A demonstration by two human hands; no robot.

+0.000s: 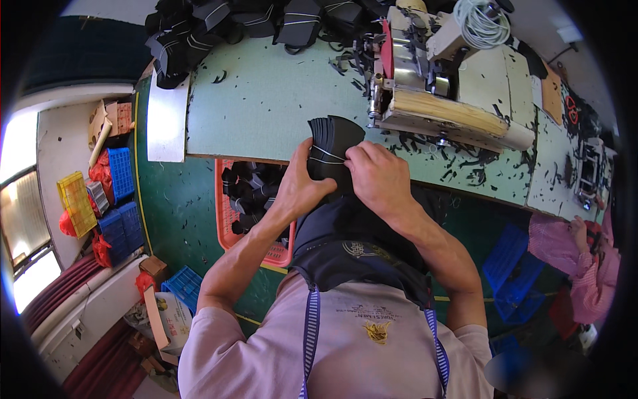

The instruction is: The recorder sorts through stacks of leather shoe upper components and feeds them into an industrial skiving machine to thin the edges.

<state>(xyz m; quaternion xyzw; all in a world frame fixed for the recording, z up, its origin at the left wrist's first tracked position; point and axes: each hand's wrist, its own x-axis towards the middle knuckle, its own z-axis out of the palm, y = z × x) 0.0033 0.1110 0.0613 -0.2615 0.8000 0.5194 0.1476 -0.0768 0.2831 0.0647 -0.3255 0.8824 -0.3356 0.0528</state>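
Observation:
A stack of thin black flat pieces (340, 133) with rounded ends is held upright at the front edge of the pale green table. My left hand (302, 186) grips its left side, fingers behind it and thumb across the lower front. Two strands of a pale thin band (327, 157) run across the stack's middle. At the right side my right hand (380, 174) is closed, thumb and forefinger pinching the band against the stack. The far side of the stack is hidden.
Banded black bundles (299, 23) are heaped along the table's far edge. A machine with rollers (405, 73) stands right, black scraps (458, 156) around it. An orange basket (224, 199) of black pieces sits below left. Another person in pink (585, 279) is at far right.

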